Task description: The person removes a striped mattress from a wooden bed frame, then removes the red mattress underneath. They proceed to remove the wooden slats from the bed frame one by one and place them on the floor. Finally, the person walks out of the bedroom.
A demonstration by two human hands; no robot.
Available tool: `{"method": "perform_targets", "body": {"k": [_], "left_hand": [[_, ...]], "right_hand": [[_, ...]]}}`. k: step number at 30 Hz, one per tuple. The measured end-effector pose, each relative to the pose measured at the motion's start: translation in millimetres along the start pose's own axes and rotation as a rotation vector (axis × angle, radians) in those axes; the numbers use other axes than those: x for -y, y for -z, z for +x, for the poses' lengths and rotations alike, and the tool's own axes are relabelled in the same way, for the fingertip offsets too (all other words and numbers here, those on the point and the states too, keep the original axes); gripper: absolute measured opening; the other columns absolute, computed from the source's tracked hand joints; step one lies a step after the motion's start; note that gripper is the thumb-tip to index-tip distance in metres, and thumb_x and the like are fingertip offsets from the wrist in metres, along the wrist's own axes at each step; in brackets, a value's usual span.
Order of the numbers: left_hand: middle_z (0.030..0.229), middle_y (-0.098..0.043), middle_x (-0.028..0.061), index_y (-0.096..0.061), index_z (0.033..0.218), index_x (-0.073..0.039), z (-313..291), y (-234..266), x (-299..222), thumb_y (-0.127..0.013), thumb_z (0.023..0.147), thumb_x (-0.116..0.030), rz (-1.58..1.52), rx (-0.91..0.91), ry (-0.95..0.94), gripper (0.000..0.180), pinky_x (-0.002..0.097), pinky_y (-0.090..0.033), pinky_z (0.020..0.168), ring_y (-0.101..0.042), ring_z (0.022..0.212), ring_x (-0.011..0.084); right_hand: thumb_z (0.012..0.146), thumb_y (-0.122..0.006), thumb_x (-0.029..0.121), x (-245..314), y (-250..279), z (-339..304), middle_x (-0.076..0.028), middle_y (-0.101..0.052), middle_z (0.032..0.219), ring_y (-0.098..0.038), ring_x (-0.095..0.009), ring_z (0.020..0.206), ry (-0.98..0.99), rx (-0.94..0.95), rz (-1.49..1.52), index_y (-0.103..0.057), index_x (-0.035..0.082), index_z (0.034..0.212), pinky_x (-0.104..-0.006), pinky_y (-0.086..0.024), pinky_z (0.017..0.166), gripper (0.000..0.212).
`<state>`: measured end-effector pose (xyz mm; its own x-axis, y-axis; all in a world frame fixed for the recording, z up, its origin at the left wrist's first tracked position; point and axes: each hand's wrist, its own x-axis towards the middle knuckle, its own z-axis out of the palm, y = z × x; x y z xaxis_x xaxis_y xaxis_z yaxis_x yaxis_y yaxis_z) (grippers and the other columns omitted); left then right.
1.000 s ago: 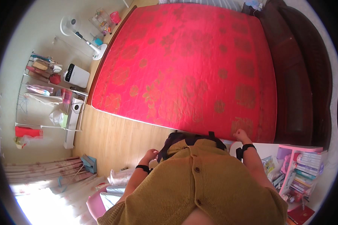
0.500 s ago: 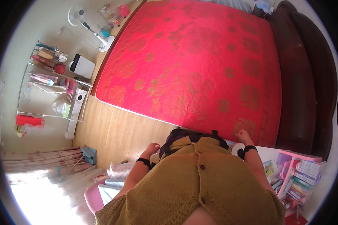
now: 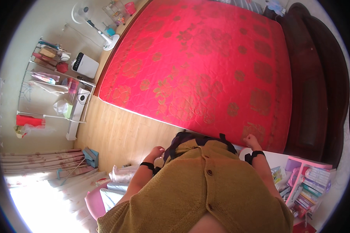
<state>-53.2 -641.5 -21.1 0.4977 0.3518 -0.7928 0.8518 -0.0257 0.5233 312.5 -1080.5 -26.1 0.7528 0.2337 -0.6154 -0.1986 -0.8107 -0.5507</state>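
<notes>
My left hand (image 3: 156, 151) hangs beside my hip above the wooden floor (image 3: 132, 136), its fingers loosely curled and nothing seen in them. My right hand (image 3: 252, 141) is closed in a loose fist over the near edge of a red mattress (image 3: 206, 70) with gold flower patterns. Nothing shows in that fist, and I cannot tell whether it touches the mattress. Black straps circle both my wrists. The mattress lies on a bed with a dark brown headboard (image 3: 305, 77) at the right.
Books fill a pink and white shelf (image 3: 291, 167) close on my right. Near my left arm stands a pink chair (image 3: 93, 204) with cloth on it. Along the left wall are a white fan (image 3: 111, 42), a white box-shaped appliance (image 3: 86, 65) and a rack of bags (image 3: 50, 87). Curtains (image 3: 42, 163) hang lower left.
My left hand has shifted slightly up and to the left, nearly in place. The right hand keeps its place over the mattress edge. The view has tilted very slightly.
</notes>
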Motion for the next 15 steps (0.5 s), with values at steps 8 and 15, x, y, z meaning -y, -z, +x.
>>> {"method": "perform_targets", "body": {"k": [8,15], "left_hand": [[0.063,-0.057,0.0079,-0.060,0.082,-0.002,-16,-4,-15,-0.053,0.076,-0.019,0.093,-0.017,0.007,0.020,0.0289,-0.046,0.051,-0.056,0.053,0.0171],[0.063,-0.057,0.0069,-0.059,0.084,-0.001,-23,-9,-23,-0.050,0.079,-0.016,0.067,-0.004,-0.031,0.018,0.0279,-0.045,0.050,-0.055,0.053,0.0160]], "right_hand": [[0.066,-0.063,0.012,-14,-6,9,-0.003,-0.046,0.053,-0.045,-0.013,0.044,0.192,-0.058,-0.059,-0.046,0.007,0.064,-0.0278,-0.037,0.039,0.018],[0.065,-0.062,0.016,-2,5,-4,-0.007,-0.052,0.056,-0.052,-0.017,0.051,0.021,0.005,0.015,-0.049,0.005,0.064,-0.0325,-0.043,0.048,0.017]]}}
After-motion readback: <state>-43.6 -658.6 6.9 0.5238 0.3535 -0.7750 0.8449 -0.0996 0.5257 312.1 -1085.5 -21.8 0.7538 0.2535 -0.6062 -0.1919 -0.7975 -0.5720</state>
